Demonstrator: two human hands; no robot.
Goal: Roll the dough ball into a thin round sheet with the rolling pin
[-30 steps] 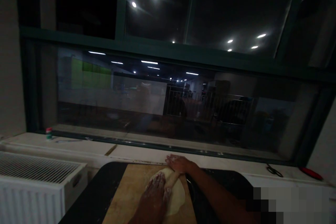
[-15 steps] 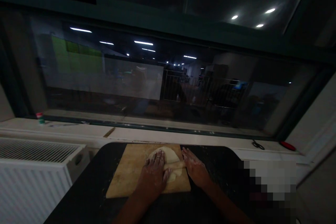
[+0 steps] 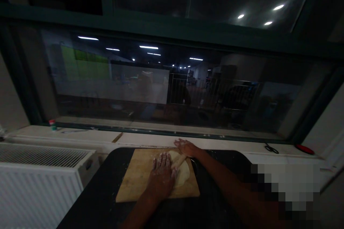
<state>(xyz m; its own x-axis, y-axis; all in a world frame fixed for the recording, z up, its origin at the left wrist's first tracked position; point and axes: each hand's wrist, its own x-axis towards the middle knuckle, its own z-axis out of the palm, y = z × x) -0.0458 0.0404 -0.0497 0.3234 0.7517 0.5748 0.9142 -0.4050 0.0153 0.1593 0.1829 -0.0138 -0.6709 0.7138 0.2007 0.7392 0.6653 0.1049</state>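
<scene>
A green-framed glass window (image 3: 172,89) backs the black counter (image 3: 104,193); on its tan wooden board (image 3: 137,175) left hand (image 3: 162,176) spreads, right hand (image 3: 186,147) too, far right.

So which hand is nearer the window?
The right hand: its outstretched fingers show against the windowsill, above the far edge of the wooden board, while the left hand sits lower, its fingers seen against the board.

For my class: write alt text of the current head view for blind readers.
Floury left hand and right hand rest on a rolling pin over flat dough on a wooden board. The board is on a black table before a window, with scissors on the sill.
</scene>
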